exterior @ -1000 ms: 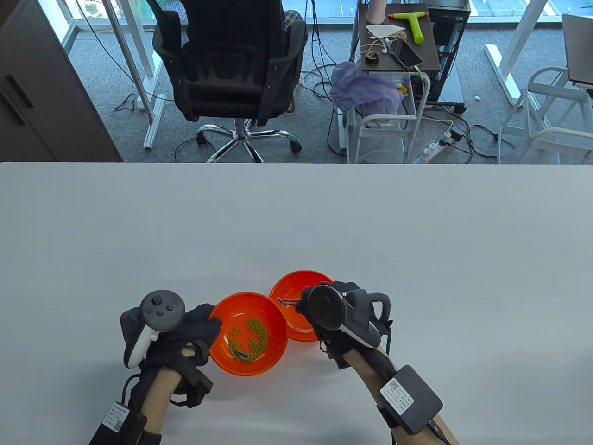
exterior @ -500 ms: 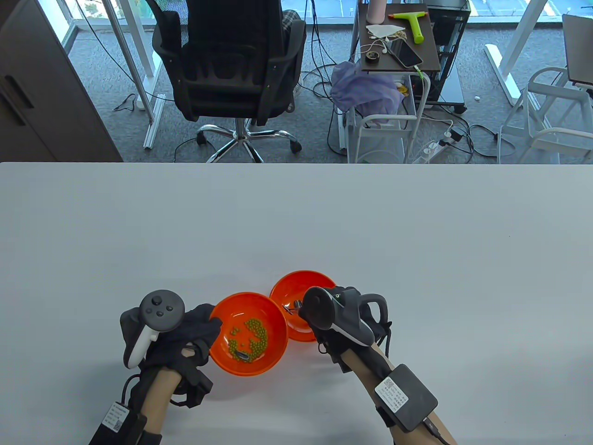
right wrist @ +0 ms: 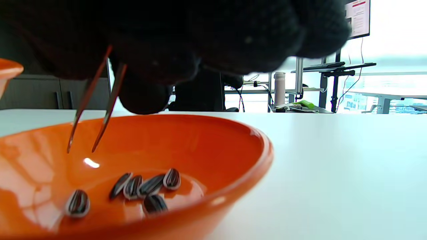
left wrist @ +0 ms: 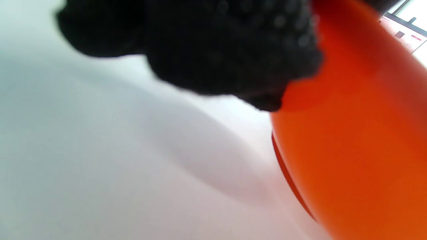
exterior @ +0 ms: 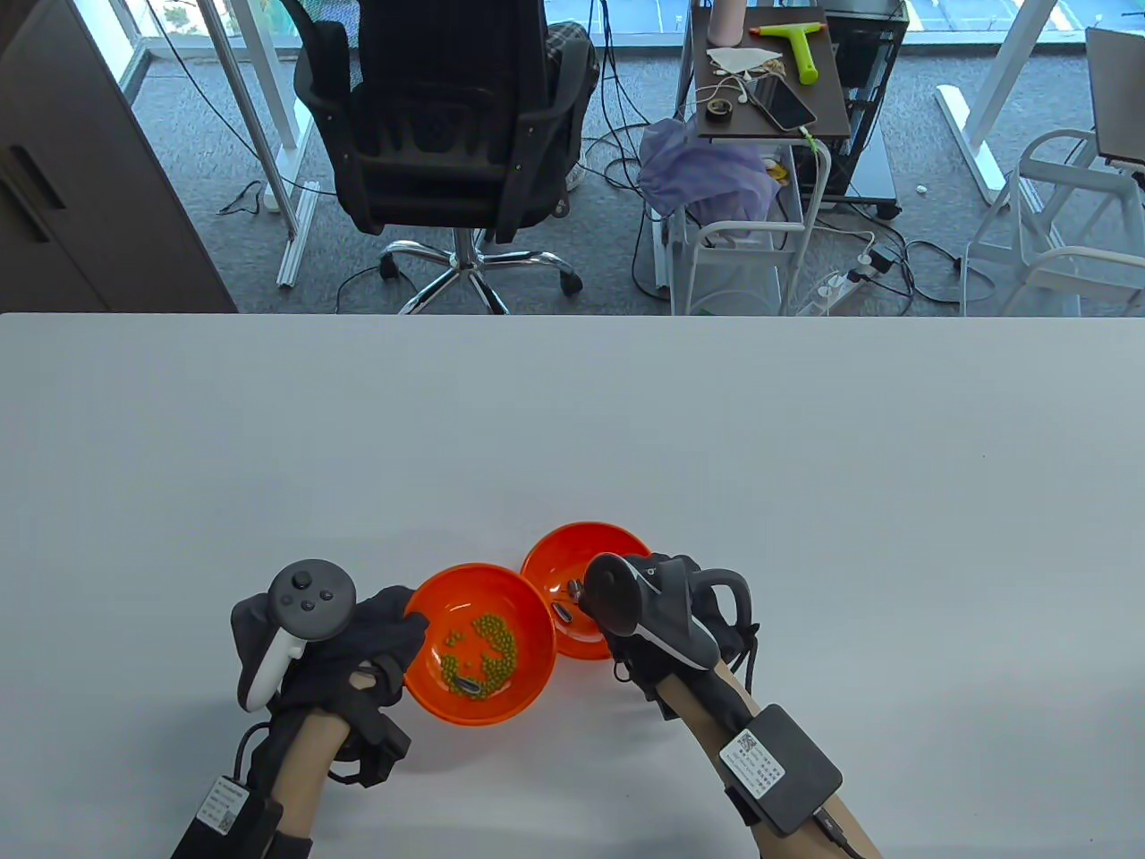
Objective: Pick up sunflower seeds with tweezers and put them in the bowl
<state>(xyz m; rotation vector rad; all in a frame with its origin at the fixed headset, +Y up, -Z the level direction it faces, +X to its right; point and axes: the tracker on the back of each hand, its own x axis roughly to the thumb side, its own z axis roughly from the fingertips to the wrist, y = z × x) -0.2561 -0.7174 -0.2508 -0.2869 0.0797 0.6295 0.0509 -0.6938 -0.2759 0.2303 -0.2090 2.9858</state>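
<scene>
My left hand (exterior: 394,640) grips the left rim of the nearer orange bowl (exterior: 528,667), which holds green beans (exterior: 487,649) and one striped sunflower seed (exterior: 465,687). In the left wrist view my fingers (left wrist: 233,50) press on that bowl's outer wall (left wrist: 350,150). My right hand (exterior: 617,608) holds metal tweezers (right wrist: 96,106) over the second orange bowl (exterior: 608,541). The tweezer tips are apart and empty, just above that bowl's inner wall (right wrist: 213,140). Several sunflower seeds (right wrist: 146,188) lie at its bottom; two show in the table view (exterior: 565,612).
The two bowls touch each other near the table's front edge. The white table (exterior: 572,429) stretches far and to both sides. An office chair (exterior: 447,116) and a small cart (exterior: 769,89) stand beyond the far edge.
My right hand has drawn back toward me a little and tilted. The tweezer tips, seen over the second bowl earlier, are now hidden under the hand in the table view. The left hand has not moved.
</scene>
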